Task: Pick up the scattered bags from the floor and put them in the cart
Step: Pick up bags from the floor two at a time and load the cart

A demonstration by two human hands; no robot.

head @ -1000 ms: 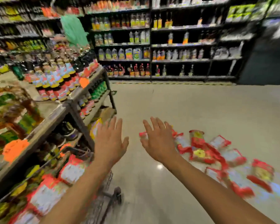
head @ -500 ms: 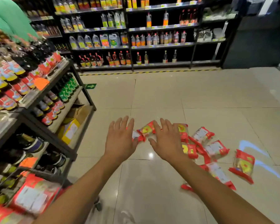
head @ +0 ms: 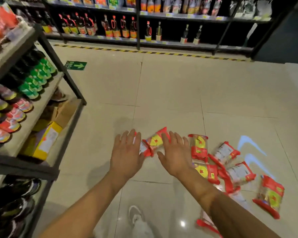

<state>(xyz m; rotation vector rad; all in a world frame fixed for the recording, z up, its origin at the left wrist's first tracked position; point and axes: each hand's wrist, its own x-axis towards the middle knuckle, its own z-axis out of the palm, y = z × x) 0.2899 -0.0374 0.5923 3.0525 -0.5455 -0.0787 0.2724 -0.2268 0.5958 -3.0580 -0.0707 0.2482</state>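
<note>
Reaching with left hand [head: 126, 156] and right hand [head: 176, 155] both spread flat and empty over the nearest bags [head: 154, 143] on the floor [head: 170, 93], risking a slippery packet escaping if pinched only at its edge.

Red bags [head: 218, 167] scattered on tiled floor [head: 170, 93]

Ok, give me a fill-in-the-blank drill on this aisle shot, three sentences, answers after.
1. The bags lie scattered on the ____.
2. Both the left hand and the right hand are open, holding ____.
3. The arrow on the green sign points to the picture's ____.

Missing words: floor; nothing; right
</note>
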